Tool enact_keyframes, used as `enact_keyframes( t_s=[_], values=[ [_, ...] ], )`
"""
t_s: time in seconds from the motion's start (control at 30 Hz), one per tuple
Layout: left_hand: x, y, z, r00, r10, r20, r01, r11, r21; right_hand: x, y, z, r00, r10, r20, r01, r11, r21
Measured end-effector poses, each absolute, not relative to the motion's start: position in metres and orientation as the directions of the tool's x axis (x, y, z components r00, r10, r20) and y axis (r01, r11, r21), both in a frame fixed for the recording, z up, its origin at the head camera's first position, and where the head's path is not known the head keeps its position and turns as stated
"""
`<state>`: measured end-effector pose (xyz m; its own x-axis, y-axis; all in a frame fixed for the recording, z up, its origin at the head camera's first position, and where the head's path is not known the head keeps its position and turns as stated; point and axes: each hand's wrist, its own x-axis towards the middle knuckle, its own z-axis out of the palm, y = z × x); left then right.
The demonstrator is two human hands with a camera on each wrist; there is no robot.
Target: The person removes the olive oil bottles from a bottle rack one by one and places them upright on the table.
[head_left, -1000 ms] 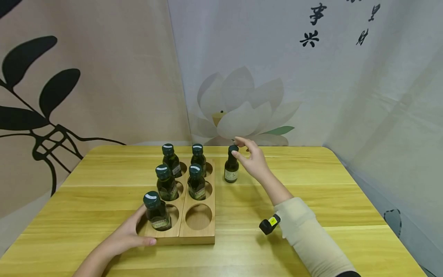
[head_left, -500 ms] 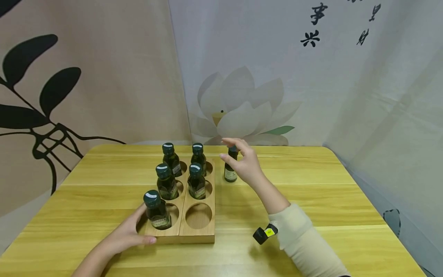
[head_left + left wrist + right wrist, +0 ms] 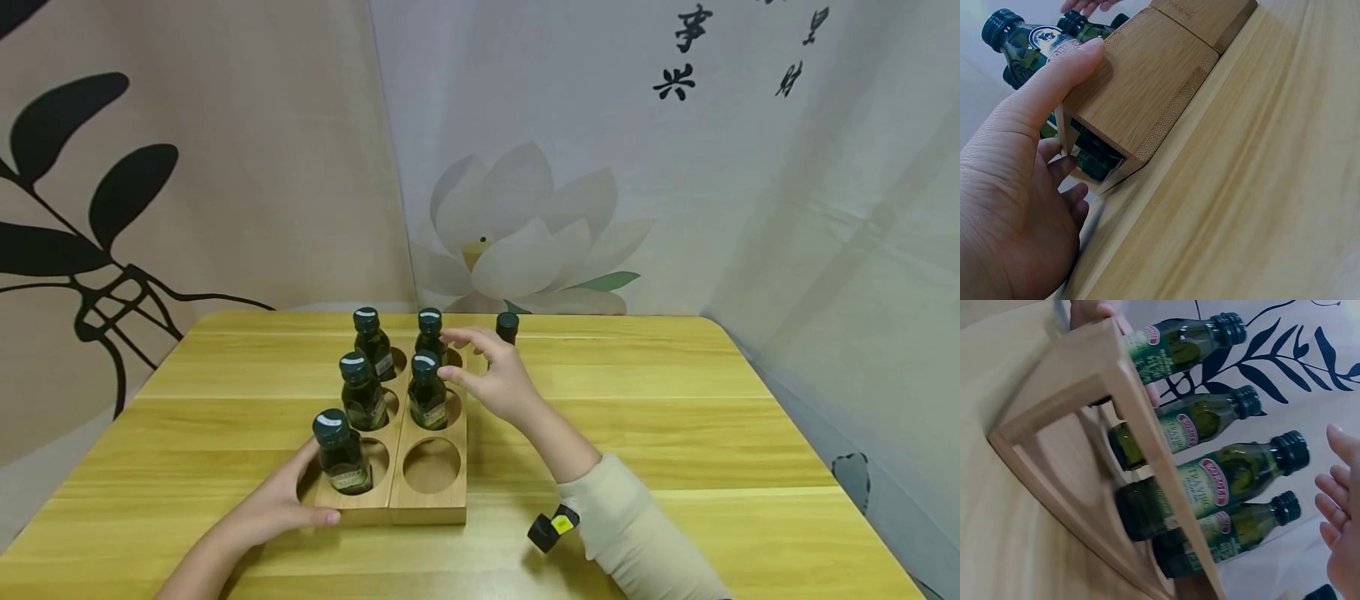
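A two-column wooden bottle rack (image 3: 427, 517) with round holes holds several green glass bottles with dark screw caps. My left hand (image 3: 273, 504) grips its near left corner, thumb on the front face and fingers around the side, beside the front left bottle (image 3: 343, 462). Over the rack's right edge is my right hand (image 3: 495, 379), fingers spread and holding nothing. Its thumb tip comes close to the middle right bottle (image 3: 427, 400) in the head view. The right wrist view shows this hand (image 3: 1341, 512) apart from the caps. A slimmer dark bottle (image 3: 507, 327) stands behind it, mostly hidden.
The rack stands on a striped wooden table (image 3: 637, 383). Its front right hole (image 3: 431, 467) shows a bare wooden floor. A printed cloth (image 3: 540, 242) hangs at the table's back edge. A small black wrist camera (image 3: 546, 532) juts from the right sleeve.
My right hand has moved left, from the cap of the slim dark bottle to the rack's right-hand column. That bottle still stands in its place. My left hand and the rack have stayed put.
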<state>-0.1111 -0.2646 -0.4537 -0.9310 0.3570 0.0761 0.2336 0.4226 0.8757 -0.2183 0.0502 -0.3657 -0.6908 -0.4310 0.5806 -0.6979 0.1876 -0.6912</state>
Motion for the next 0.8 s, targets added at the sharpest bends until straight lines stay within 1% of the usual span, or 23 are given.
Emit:
enact_keyframes(
  t_s=[0.47, 0.6, 0.8],
  values=[
    [-0.11, -0.264, -0.452, -0.934, 0.35, 0.067, 0.228, 0.444, 0.867, -0.217, 0.031, -0.38, -0.781, -0.446, 0.438, -0.564, 0.202, -0.801],
    [-0.111, -0.264, -0.452, -0.933, 0.352, 0.071, 0.232, 0.438, 0.869, -0.216, 0.028, -0.381, -0.797, -0.428, 0.426, -0.548, 0.216, -0.808],
    [-0.11, -0.265, -0.452, -0.933, 0.354, 0.065, 0.225, 0.435, 0.872, -0.213, 0.021, -0.378, -0.813, -0.376, 0.444, -0.55, 0.25, -0.797]
  ],
)
